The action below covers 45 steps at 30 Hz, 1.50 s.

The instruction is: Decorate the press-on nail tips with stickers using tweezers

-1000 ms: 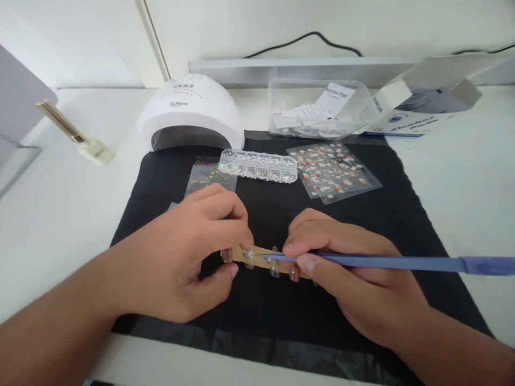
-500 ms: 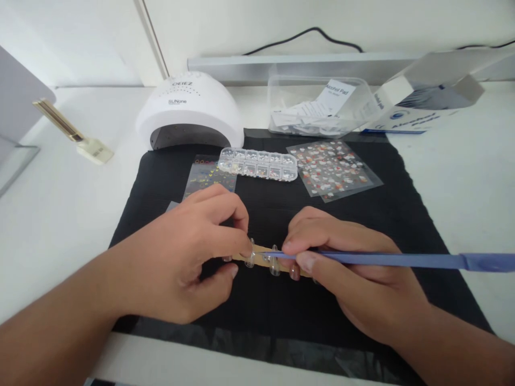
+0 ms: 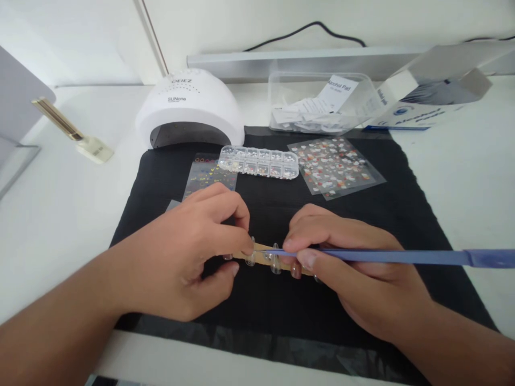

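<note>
The white nail lamp (image 3: pixel 190 110) bears "SUNone"; a sachet (image 3: pixel 337 91) in the clear tub seems to read "Alcohol Pad".

Two hands work over one black mat (image 3: pixel 402 214): the left hand (image 3: pixel 181 257) and the right hand (image 3: pixel 354 268). One wooden stick (image 3: pixel 261 252) carries at least four nail tips, one blue brush (image 3: pixel 402 257), two sticker sheets, one rhinestone box (image 3: pixel 258 162), one nail lamp (image 3: pixel 189 110)

view: one head-worn camera only
facing: forward and down over the bench (image 3: pixel 48 214)
nearness: close above both hands, forearms entering from the lower edge
far edge: wall behind
</note>
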{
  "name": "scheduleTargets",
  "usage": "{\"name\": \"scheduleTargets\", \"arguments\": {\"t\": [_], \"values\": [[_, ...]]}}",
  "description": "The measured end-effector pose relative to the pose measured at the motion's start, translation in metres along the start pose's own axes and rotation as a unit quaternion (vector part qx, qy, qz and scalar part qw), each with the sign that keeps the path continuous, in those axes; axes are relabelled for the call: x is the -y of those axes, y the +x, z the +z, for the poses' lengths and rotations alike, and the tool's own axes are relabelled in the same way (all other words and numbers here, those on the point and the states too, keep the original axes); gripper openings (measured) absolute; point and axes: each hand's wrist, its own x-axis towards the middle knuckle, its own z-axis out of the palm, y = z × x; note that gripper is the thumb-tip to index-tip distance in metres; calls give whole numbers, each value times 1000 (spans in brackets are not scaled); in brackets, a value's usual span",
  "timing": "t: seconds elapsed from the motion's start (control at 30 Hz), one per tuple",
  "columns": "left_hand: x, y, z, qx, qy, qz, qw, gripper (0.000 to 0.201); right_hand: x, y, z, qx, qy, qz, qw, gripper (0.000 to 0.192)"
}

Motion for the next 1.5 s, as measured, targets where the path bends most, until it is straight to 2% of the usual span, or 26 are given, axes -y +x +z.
{"name": "scheduleTargets", "arguments": {"t": [0.43,1.0,1.27,1.5], "values": [[0,0,1,-1,1,-4,1000,21,-2,1,1,-3,-5,-1,1000,20],[2,-2,3,-2,16,10,1000,22,-2,0,-2,-16,28,42,999,20],[1,0,1,6,22,16,1000,29,-6,-4,-2,-66,164,64,982,16],[1,1,2,22,20,12,999,29,-3,1,1,-130,160,34,978,16]]}}
